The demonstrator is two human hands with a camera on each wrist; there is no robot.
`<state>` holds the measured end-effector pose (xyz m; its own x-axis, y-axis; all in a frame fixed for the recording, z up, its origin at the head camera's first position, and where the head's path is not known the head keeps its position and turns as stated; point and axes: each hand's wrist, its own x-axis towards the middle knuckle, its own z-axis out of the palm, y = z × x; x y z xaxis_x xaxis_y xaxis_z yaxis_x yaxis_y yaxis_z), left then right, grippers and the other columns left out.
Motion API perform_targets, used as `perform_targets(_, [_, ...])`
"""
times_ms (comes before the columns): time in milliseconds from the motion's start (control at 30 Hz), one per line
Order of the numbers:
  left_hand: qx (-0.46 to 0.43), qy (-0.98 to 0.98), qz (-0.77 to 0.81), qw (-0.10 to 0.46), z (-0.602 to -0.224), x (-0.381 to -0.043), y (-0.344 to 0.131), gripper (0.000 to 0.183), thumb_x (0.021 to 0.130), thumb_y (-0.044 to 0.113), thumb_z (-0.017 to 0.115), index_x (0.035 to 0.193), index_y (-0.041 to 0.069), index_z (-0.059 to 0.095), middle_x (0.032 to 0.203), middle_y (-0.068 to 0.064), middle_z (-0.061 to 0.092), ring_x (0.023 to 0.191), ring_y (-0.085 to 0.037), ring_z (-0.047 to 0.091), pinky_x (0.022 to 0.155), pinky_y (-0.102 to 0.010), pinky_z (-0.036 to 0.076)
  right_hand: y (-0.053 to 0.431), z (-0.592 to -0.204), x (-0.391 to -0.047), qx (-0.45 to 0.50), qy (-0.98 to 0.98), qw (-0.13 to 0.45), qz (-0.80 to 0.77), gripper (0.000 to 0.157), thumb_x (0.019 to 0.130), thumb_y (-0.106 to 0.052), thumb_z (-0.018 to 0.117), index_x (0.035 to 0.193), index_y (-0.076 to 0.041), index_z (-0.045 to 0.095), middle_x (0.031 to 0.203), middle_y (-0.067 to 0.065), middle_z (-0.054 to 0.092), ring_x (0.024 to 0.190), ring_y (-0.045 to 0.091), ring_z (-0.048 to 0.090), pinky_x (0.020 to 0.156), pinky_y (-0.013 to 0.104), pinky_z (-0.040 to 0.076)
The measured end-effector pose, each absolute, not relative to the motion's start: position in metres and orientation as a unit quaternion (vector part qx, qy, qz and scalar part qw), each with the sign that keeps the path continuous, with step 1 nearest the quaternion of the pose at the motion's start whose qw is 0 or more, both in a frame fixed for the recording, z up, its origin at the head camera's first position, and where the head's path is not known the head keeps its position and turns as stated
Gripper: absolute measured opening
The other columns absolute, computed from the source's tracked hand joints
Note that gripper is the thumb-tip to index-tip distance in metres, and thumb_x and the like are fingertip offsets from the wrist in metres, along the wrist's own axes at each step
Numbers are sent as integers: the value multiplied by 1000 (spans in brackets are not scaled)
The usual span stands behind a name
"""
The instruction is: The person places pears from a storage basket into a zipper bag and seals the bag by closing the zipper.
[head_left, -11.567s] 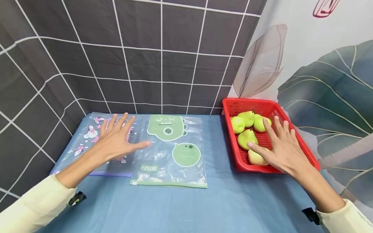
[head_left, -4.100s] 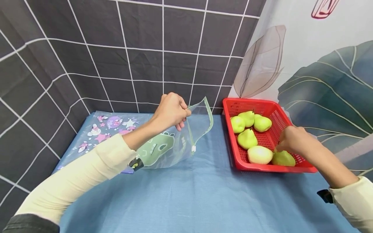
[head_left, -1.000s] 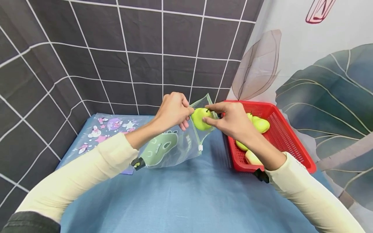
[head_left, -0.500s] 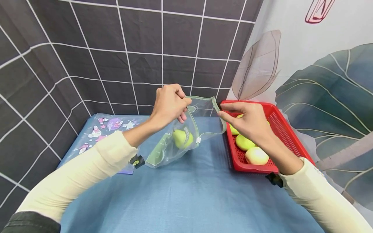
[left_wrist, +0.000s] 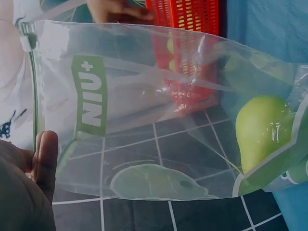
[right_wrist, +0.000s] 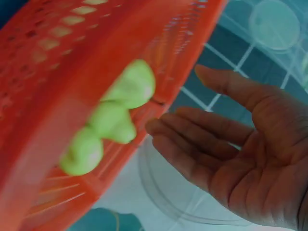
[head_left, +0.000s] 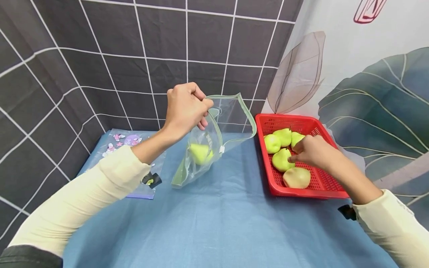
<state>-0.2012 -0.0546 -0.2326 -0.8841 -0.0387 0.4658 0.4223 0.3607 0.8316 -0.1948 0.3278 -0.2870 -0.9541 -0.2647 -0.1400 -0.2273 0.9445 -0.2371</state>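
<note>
My left hand [head_left: 186,108] pinches the rim of a clear zip bag [head_left: 181,173] with green printing. Its mouth gapes toward the right, and a white slider [head_left: 222,149] sits on the green zip edge. One green pear [head_left: 200,153] lies low inside the bag, seen also in the left wrist view as a pear [left_wrist: 262,130] behind the film. Over the red basket [head_left: 315,194] hovers my right hand [head_left: 316,150], close to several pears [head_left: 281,160]. In the right wrist view the right hand [right_wrist: 240,159] holds nothing, with thumb and fingers apart.
Another clear bag [head_left: 134,139] with pink and purple prints lies flat on the blue cloth [head_left: 207,223] at the left, partly behind my left arm. A dark tile-patterned backdrop [head_left: 164,74] rises behind, with a leaf-patterned one [head_left: 385,111] at the right.
The right hand carried a pear into the bag, let it go, touched the bag's rim, then moved back right over the basket. The left hand has risen slightly with the bag.
</note>
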Motion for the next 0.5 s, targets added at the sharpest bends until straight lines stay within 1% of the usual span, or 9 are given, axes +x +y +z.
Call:
perform_targets(67, [-121, -799, -551, 211, -232, -200, -55, 9, 91, 3, 67, 83, 7, 68, 61, -12, 74, 41, -26, 70, 43, -41, 62, 333, -291, -195, -152, 978, 102, -96, 48, 87, -23, 97, 118, 11, 82, 111, 29, 84, 104, 46, 80, 86, 54, 71])
perform_targets(100, [-122, -800, -549, 211, -232, -201, -56, 9, 91, 3, 67, 83, 7, 68, 62, -12, 74, 41, -26, 70, 44, -41, 62, 335, -293, -195, -168, 975, 111, -92, 48, 86, -23, 97, 119, 10, 83, 112, 28, 84, 108, 47, 80, 87, 54, 71])
perform_targets(267, [-130, -807, -543, 193, -236, -201, -55, 7, 90, 2, 66, 85, 4, 69, 66, -18, 76, 42, -25, 71, 45, -41, 63, 342, -302, -196, -252, 950, 158, -93, 44, 83, -21, 100, 117, 3, 86, 111, 19, 87, 108, 42, 84, 92, 54, 71])
perform_targets(333, [-132, -812, -537, 185, -239, -202, -54, 7, 90, 2, 66, 85, 4, 70, 65, -18, 76, 42, -25, 71, 45, -40, 63, 343, -305, -195, -268, 945, 168, -87, 44, 80, -20, 102, 116, 2, 86, 109, 15, 88, 105, 38, 84, 92, 53, 71])
perform_targets(400, [-132, -818, -532, 176, -242, -202, -53, 8, 90, 2, 65, 85, 4, 72, 63, -15, 75, 42, -24, 71, 46, -40, 63, 345, -308, -195, -275, 944, 168, -76, 45, 77, -18, 103, 115, 1, 87, 107, 12, 88, 100, 31, 81, 91, 50, 71])
perform_targets(500, [-129, -823, -529, 161, -244, -203, -51, 11, 90, 2, 66, 85, 4, 75, 61, -11, 74, 43, -24, 71, 47, -39, 64, 346, -312, -193, -276, 945, 167, -53, 46, 73, -17, 104, 114, -2, 88, 102, 4, 87, 93, 21, 72, 84, 42, 66])
